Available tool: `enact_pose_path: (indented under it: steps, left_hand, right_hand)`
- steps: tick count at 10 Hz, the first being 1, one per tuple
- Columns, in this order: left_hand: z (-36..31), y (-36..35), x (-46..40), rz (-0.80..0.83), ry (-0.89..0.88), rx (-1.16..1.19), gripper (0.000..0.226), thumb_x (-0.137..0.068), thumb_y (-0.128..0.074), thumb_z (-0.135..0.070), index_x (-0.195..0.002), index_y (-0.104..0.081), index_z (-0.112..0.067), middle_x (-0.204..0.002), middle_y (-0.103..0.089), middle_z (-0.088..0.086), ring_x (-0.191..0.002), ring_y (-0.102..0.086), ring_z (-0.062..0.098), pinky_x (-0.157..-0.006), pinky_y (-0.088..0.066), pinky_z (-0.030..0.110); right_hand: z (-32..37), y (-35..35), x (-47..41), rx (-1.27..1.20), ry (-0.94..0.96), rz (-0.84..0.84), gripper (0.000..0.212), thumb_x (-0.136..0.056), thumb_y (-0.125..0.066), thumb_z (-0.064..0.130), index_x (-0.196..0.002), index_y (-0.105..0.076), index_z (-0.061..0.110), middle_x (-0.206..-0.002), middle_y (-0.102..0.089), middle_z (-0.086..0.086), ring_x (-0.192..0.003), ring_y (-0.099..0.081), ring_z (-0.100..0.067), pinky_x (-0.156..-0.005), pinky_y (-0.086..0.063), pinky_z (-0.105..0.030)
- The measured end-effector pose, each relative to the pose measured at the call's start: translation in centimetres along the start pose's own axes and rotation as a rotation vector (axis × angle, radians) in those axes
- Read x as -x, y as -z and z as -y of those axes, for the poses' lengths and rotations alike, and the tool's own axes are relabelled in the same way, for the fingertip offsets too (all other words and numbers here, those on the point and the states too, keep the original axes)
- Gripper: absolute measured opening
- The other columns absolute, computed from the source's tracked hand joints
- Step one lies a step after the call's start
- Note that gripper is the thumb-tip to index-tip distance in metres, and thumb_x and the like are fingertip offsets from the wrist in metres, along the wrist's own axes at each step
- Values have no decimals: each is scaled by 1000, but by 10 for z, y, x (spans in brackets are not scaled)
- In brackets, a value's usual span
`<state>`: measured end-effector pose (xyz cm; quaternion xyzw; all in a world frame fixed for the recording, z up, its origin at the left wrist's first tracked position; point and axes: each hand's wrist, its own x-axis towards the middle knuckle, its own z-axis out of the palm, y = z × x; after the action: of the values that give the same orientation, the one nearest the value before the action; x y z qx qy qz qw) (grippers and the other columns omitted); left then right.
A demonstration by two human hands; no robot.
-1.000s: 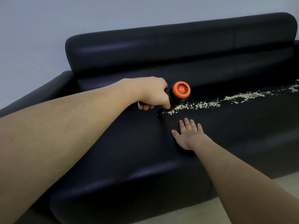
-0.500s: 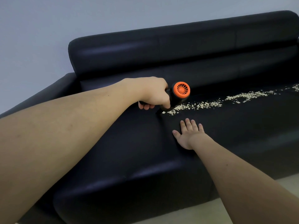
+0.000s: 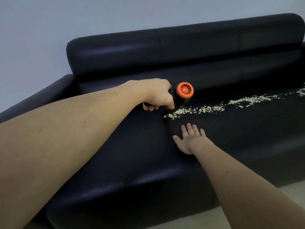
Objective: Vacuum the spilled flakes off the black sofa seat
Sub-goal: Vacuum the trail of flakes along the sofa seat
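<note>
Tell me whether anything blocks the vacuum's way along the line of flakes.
Nothing visible does. The vacuum, gripped by the left hand, sits at the near end of the flakes, which trail rightward over bare seat. The right hand rests flat, apart from the trail.

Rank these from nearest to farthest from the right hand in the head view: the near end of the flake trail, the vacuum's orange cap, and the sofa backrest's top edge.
From the right hand, flat on the seat:
1. Near end of the flake trail, just beyond the fingers.
2. Orange cap of the vacuum held by the left hand, farther back.
3. Backrest's top edge, rearmost, against the wall.
</note>
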<state>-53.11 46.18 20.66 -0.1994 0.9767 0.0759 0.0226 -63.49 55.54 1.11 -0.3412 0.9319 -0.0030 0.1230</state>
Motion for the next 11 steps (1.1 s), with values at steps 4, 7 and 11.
enact_pose_path:
  steps: [4, 7, 11]
  left_hand:
    - [-6, -1, -7, 11, -2, -14, 32, -88, -69, -33, -107, -59, -9, -72, -67, 13, -52, -62, 25, -46, -53, 30]
    - [-9, 1, 3, 13, -18, -30, 30, -88, -70, -33, -104, -58, -10, -68, -66, 11, -46, -59, 22, -45, -51, 28]
    - [0, 0, 13, 13, -1, -30, 31, -89, -69, -33, -105, -58, -10, -68, -66, 11, -47, -60, 22, -46, -52, 29]
  right_hand:
    - [-1, -3, -2, -2, 5, -3, 76, -101, -9, 63, -160, 11, 19, -167, 20, -3, -153, 19, -23, -123, 10, -47]
    - [-1, -2, 0, -13, 5, -12, 76, -101, -9, 63, -160, 9, 19, -167, 18, -3, -153, 19, -23, -123, 10, -47]
    - [0, -3, 1, -3, -1, -23, 75, -101, -10, 63, -160, 8, 20, -167, 17, -3, -153, 17, -23, -124, 9, -47]
